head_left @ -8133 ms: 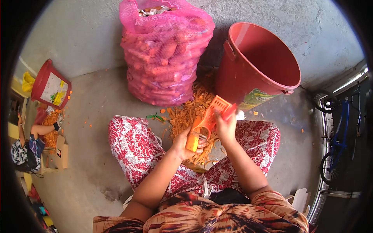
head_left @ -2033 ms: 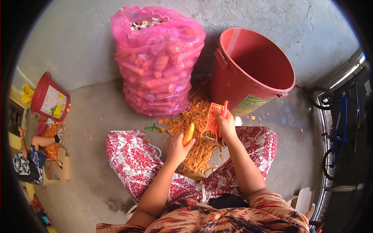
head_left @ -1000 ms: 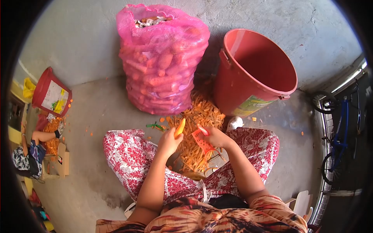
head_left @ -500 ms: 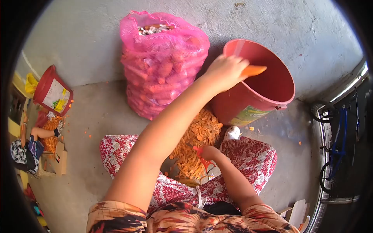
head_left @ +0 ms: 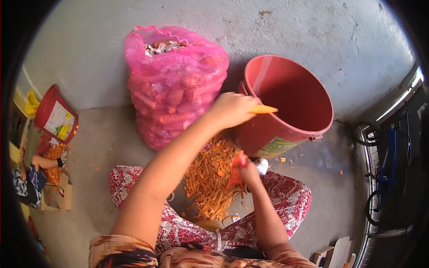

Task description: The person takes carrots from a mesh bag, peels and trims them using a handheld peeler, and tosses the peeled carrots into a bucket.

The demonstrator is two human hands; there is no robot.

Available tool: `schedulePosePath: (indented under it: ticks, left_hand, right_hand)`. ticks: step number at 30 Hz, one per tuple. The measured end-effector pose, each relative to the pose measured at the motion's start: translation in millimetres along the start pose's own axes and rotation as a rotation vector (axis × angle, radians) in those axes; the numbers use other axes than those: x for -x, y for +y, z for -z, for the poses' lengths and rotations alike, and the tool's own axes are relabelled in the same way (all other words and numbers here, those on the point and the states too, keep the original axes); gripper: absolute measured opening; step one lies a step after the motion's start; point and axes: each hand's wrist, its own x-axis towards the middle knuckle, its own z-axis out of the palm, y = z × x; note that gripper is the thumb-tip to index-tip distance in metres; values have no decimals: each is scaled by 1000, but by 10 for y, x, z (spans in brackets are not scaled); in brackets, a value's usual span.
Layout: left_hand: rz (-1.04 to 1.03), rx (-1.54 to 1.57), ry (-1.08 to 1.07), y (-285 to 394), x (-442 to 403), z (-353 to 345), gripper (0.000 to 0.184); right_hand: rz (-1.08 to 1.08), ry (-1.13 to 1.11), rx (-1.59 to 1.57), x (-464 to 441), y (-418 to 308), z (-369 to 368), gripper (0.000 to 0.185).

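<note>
My left hand (head_left: 234, 110) is closed around a peeled carrot (head_left: 264, 109), whose tip reaches over the near left rim of the large red bucket (head_left: 321, 130). Lower down, my right hand (head_left: 248, 172) grips an orange-red peeler (head_left: 235, 173) by its handle, above the heap of orange peelings (head_left: 210, 178) on the floor between my legs. The peeler is slightly blurred. Behind my left forearm stands a pink mesh sack (head_left: 174, 89) full of carrots, open at the top.
At the far left a person (head_left: 33, 176) sits by another red bucket (head_left: 56, 114), more peelings and a cardboard box (head_left: 62, 196). A blue bicycle (head_left: 388, 178) stands along the right side. A grey wall (head_left: 268, 27) rises behind the sack and bucket.
My left hand has carried the carrot from above the peelings to the bucket, and has since drawn slightly back left. My right hand still holds the peeler, now turned differently. The view has shifted.
</note>
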Motion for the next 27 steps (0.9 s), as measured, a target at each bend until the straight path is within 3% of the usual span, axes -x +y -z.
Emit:
schedulePosePath:
  ticks: [1,2,5,6,9,11,13,15,16,17,19,23,26,27]
  left_hand:
    - [92,-91,-117,-216,248,-78,22]
    - [140,-137,-157,-342,495,-104,23]
    - [194,-210,-293,-481,1030,-152,22]
    - [205,-200,-313,-477,1153,-164,21]
    - [257,-168,-367,-395,1366,-270,21]
    - [283,-152,-366,-356,1414,-255,22]
    - [288,-121,-340,-269,1434,-234,22]
    - [325,-60,-338,-198,1442,-242,26]
    - [346,-30,-336,-146,1436,-212,27]
    - [367,0,-335,-114,1426,-189,27]
    - [385,-5,-311,-115,1428,-144,28]
    - [362,41,-327,-117,1410,-145,30]
    - [319,-4,-620,-49,1063,-142,30]
    - [279,-43,-847,9,896,-107,29]
  right_hand:
    - [-53,41,-187,-3,-27,62,18]
    - [84,88,-476,21,-64,33,16]
    - [119,-110,-330,183,-353,39,17]
    - [-4,-233,-435,139,-313,-72,15]
    - [30,-118,-388,123,-267,-209,13]
    - [240,104,-818,339,-669,-168,12]
    - [283,107,-618,350,-674,-174,13]
    - [-116,-364,-620,94,-218,-470,17]
    - [-387,-461,-373,68,-143,-455,20]
    - [-424,-465,-451,41,-56,-506,20]
    - [-493,-475,-610,64,-90,-571,21]
    - [-468,-486,-580,-36,134,-656,24]
    - [-358,-526,-495,-58,401,-895,24]
    - [-323,-559,-424,5,342,-882,24]
